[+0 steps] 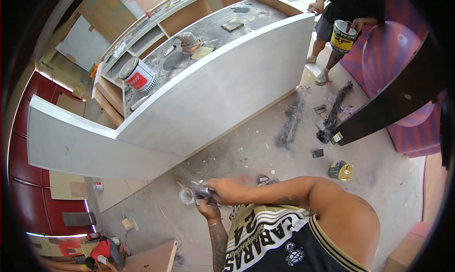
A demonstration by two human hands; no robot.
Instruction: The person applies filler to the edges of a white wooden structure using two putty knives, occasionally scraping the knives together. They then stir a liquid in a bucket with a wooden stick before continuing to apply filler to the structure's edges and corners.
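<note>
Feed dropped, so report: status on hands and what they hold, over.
Both shut on grey object: left hand, right hand. Small white cup right beside it. Counter ahead, apart from hands.

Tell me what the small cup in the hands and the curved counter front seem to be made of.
Small cup: likely thin plastic, whitish and slightly translucent, though it is blurred. Curved counter front: probably board under a matt, streaky pale grey filler or primer, with bare wood edges showing on the shelving behind.

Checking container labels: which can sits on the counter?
The red-and-white can on the counter; another person holds the yellow can, and the tin is on the floor.
</note>
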